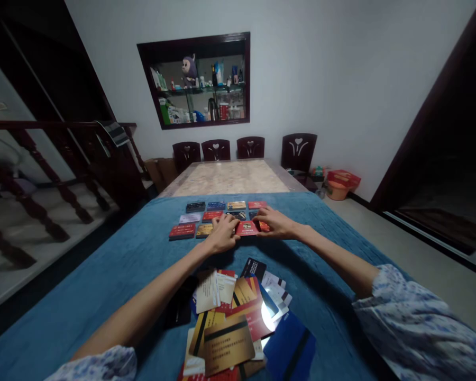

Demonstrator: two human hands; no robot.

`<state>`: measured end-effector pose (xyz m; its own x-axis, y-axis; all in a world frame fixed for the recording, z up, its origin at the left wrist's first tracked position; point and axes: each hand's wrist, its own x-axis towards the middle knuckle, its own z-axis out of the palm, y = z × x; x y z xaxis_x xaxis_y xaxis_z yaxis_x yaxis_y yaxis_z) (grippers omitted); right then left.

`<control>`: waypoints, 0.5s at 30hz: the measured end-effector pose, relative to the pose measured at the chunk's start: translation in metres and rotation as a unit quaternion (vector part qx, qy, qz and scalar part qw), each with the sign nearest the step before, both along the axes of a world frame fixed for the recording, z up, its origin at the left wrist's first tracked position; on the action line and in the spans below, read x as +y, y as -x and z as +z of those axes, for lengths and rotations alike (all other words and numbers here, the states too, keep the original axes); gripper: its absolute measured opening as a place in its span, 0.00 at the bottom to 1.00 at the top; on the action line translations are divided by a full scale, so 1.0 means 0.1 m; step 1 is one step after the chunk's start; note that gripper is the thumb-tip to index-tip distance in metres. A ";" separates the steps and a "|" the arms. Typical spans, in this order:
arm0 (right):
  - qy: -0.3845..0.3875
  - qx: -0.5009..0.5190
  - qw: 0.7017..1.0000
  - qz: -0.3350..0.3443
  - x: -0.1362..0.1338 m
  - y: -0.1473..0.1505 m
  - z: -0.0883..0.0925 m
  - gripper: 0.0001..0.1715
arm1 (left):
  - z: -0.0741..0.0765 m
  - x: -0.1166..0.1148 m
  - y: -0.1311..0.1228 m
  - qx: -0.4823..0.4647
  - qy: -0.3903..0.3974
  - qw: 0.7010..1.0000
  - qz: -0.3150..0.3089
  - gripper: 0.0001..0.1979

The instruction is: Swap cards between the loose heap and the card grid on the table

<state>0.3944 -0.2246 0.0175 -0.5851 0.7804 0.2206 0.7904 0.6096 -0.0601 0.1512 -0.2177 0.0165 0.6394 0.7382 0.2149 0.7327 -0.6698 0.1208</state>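
Note:
A red card (pixel 246 228) with a small picture on it lies at the front row of sorted card stacks, between my two hands. My left hand (pixel 224 233) is closed at its left edge, fingers bent. At its right edge, my right hand (pixel 276 223) curls its fingers and thumb around the side, close to another red card (pixel 264 226). Left of my left hand are a gold card stack (pixel 203 230) and a red card stack (pixel 182 231). Behind, more stacks stand in rows, among them a black one (pixel 195 207) and a gold one (pixel 236 205); my fingers partly cover some.
A loose heap of mixed cards lies nearest me, with a gold card (pixel 229 345) and a blue card (pixel 289 346) on top. A blue cloth (pixel 115 296) covers the near table; the bare marbled tabletop (pixel 230 177) extends beyond. Chairs (pixel 250 147) stand along the far wall.

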 end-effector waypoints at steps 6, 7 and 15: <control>0.001 -0.009 1.000 -0.017 0.15 -0.12 0.01 0.23 | 0.04 0.18 -0.18 0.014 0.018 1.000 0.001 0.21; 0.002 -0.013 1.000 -0.019 0.18 -0.14 0.02 0.23 | 0.05 0.21 -0.21 0.020 0.019 1.000 0.002 0.21; 0.024 -0.030 0.998 -0.046 0.41 -0.30 0.06 0.23 | 0.07 0.44 -0.41 0.043 -0.001 0.999 -0.003 0.21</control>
